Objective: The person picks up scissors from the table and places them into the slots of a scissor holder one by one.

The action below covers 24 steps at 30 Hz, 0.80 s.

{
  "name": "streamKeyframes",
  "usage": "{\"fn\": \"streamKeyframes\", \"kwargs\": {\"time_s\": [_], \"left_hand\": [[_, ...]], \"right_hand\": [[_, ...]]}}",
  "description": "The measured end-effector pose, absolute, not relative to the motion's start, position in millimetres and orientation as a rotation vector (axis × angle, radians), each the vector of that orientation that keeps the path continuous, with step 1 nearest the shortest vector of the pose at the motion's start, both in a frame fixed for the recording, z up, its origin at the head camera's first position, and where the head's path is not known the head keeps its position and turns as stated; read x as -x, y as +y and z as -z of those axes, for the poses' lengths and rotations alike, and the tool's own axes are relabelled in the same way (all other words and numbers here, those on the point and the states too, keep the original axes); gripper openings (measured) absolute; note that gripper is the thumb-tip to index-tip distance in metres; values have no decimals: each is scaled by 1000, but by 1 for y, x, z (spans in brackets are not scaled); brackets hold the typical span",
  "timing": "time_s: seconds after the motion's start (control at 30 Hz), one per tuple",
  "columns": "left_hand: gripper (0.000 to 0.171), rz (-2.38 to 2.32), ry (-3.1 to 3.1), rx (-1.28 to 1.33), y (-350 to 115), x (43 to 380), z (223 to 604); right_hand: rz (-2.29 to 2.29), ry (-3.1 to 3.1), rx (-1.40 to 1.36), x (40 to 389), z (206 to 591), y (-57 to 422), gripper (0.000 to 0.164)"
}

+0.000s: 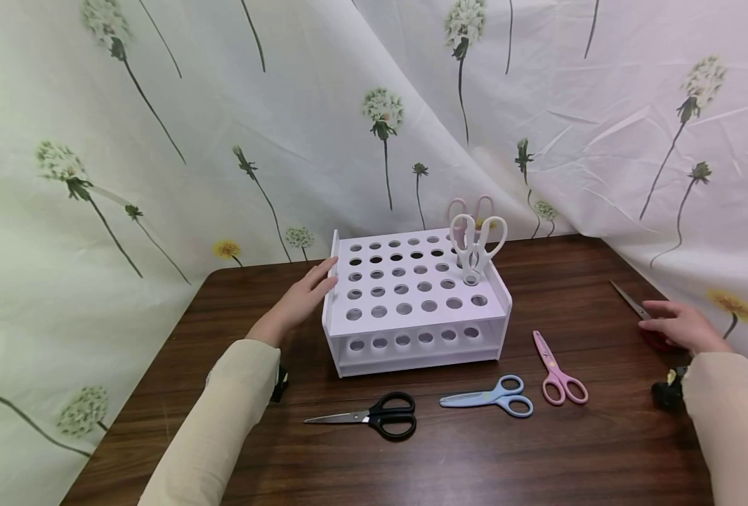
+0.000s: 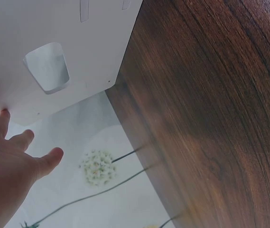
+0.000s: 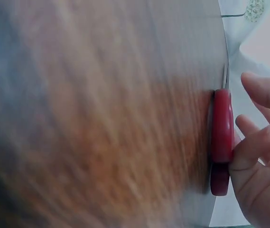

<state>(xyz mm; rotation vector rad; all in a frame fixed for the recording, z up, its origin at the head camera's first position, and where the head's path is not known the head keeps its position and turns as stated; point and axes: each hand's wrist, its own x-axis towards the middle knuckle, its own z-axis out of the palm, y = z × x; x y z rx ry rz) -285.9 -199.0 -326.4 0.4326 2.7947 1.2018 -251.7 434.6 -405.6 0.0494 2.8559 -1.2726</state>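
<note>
My left hand rests its fingertips against the left side panel of a white rack with rows of round holes; the left wrist view shows the fingers spread at the panel. Far to the right, my right hand is over red-handled scissors, their blades pointing away to the back left. In the right wrist view the thumb lies right at the red handle, fingers loosely bent and apart from it. My palm hides part of the handles in the head view.
White scissors and pink ones behind them stand in the rack's back right holes. Black scissors, blue scissors and pink scissors lie on the brown table. A flowered cloth hangs behind.
</note>
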Motion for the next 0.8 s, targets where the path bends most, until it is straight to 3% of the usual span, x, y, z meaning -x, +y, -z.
{"fn": "streamKeyframes", "kwargs": {"time_s": [0.63, 0.8], "left_hand": [[59, -1209, 2788, -431, -201, 286, 329], [57, -1210, 2792, -436, -201, 286, 328]], "right_hand": [[1648, 2700, -53, 253, 415, 429, 57], [1580, 2739, -63, 253, 410, 427, 63]]}}
